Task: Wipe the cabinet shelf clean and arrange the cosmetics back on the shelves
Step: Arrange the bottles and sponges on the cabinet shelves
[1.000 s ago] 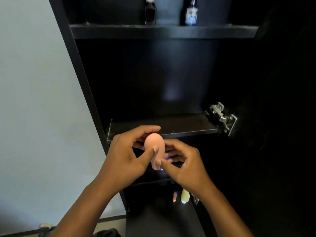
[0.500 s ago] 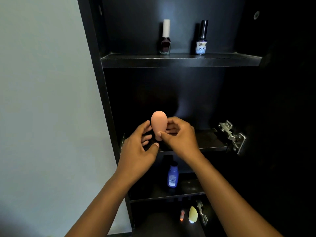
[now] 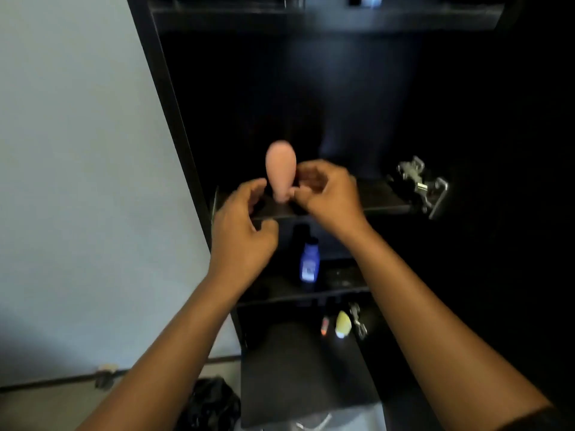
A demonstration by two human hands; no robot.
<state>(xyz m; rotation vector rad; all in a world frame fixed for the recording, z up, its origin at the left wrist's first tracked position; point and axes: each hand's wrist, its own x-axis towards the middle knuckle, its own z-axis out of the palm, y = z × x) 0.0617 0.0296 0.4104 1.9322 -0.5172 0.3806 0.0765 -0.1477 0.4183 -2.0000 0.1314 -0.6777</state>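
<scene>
black cabinet (image 3: 174,98), middle shelf (image 3: 373,200) right in front of you | your left hand (image 3: 241,231) loosely curled beside the sponge, holding nothing | your right hand (image 3: 326,194) pinching the pink sponge (image 3: 280,169) low down, fat end up, over that shelf | blue bottle (image 3: 309,262) one shelf down | yellow sponge (image 3: 343,324) lower still

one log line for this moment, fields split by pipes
step: placing pink sponge on middle shelf | right hand: pinches sponge base | left hand: open beside it | sponge: upright
</scene>
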